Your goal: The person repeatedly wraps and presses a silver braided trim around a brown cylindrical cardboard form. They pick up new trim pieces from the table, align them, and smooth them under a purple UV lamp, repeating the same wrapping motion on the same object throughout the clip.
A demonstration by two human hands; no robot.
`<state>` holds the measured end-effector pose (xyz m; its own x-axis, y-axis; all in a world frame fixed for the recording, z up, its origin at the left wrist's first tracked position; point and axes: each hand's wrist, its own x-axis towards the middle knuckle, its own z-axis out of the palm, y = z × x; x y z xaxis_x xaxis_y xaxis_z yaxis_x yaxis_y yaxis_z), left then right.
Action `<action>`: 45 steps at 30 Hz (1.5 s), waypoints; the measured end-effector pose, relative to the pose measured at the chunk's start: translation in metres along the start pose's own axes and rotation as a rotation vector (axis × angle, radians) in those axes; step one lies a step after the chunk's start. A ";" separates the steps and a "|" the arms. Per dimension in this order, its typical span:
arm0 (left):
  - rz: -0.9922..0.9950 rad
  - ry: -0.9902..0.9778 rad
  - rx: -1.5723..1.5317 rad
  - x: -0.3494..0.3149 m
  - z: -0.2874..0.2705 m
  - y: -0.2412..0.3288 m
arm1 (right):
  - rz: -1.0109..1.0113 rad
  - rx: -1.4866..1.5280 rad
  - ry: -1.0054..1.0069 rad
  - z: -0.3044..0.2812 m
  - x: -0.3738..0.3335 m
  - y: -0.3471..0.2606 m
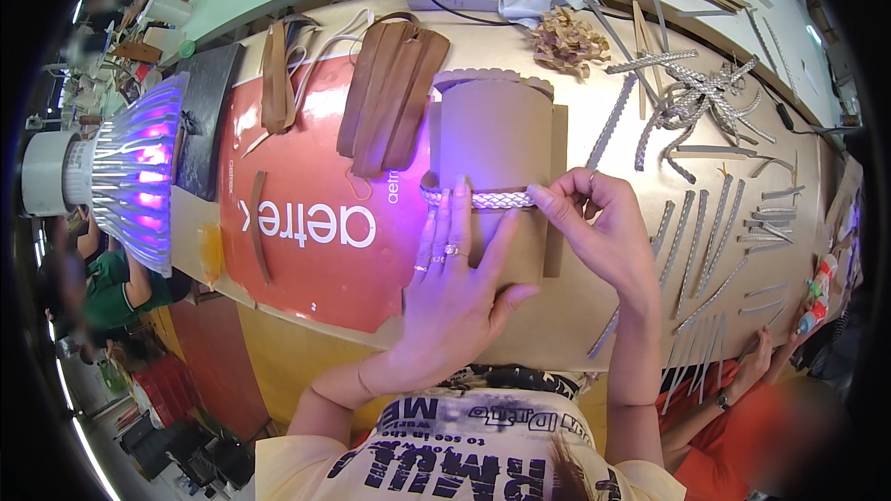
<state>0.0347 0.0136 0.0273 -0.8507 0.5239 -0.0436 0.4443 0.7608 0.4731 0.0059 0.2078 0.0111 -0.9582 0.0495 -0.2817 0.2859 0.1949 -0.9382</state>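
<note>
The braid [492,200] lies near the middle of the frame, across the rounded brown form [497,144], and its long axis runs from left to right while the form's runs up and down the frame. My right hand [589,223] is closed on the braid's right end, thumb and forefinger pinched together there, so from that grip the length lies straight off to the left. My left hand [455,283] is open and flat, coming up from the lower part of the frame, its fingers laid over the braid close to the left end; a short bit shows beyond them. The two hands thus sit at opposite ends, each in contact, with the plain middle stretch between. That stretch looks straight and nearly level to me; whether its underside is stuck down I cannot tell. The form stands on the tabletop [577,315], with the lamp [135,176] at the left of the frame and loose braids [703,102] at the upper right.
</note>
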 end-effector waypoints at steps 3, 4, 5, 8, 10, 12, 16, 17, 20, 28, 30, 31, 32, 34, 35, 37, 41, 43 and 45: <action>-0.002 0.032 0.055 0.003 0.002 0.004 | -0.009 -0.105 -0.003 -0.002 -0.001 -0.013; 0.000 0.044 0.077 0.003 0.003 0.005 | 0.029 -0.157 -0.004 -0.003 -0.003 -0.019; -0.009 0.056 0.088 0.004 0.005 0.007 | -0.075 -0.167 -0.008 -0.003 -0.004 -0.024; -0.026 0.076 0.110 0.005 0.008 0.011 | -0.243 -0.247 -0.003 -0.001 -0.007 -0.036; -0.022 0.092 0.108 0.006 0.008 0.010 | -0.398 -0.334 0.017 -0.001 -0.007 -0.038; -0.011 0.079 0.109 0.006 0.007 0.009 | -0.286 -0.288 0.024 -0.004 -0.005 -0.035; -0.005 0.061 0.120 0.005 0.006 0.008 | -0.180 -0.216 0.058 -0.003 -0.003 -0.015; -0.009 0.055 0.110 0.005 0.006 0.008 | -0.236 -0.173 0.062 -0.001 -0.003 -0.010; -0.008 0.041 0.094 0.005 0.005 0.008 | -0.243 -0.111 0.076 0.001 -0.003 0.002; -0.001 0.027 0.101 0.006 0.002 0.007 | -0.200 -0.071 0.068 0.002 -0.002 0.007; -0.003 0.015 0.121 0.006 0.002 0.007 | -0.188 -0.053 0.063 0.003 -0.002 0.009; -0.003 0.012 0.127 0.006 0.003 0.007 | -0.176 -0.049 0.060 0.003 -0.002 0.010; -0.001 0.013 0.135 0.006 0.003 0.007 | -0.164 -0.046 0.041 0.003 -0.002 0.011; 0.002 0.023 0.145 0.006 0.003 0.007 | -0.138 -0.042 0.000 0.002 -0.001 0.012; 0.000 0.012 0.153 0.006 0.003 0.007 | -0.136 -0.021 0.008 0.003 0.000 0.013; -0.009 0.003 0.151 0.006 0.003 0.006 | -0.131 0.024 0.028 0.007 0.002 0.015; 0.002 0.040 0.158 0.007 0.002 0.007 | -0.037 0.174 -0.022 0.009 0.001 0.020; 0.002 0.090 0.131 0.008 0.004 0.008 | 0.020 0.259 -0.038 0.009 0.001 0.025; 0.007 0.109 0.188 0.009 0.006 0.008 | 0.118 0.165 -0.048 0.005 0.002 0.032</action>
<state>0.0321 0.0262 0.0254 -0.8683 0.4925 0.0594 0.4861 0.8206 0.3005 0.0130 0.2091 -0.0204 -0.9175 0.0152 -0.3974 0.3977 0.0277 -0.9171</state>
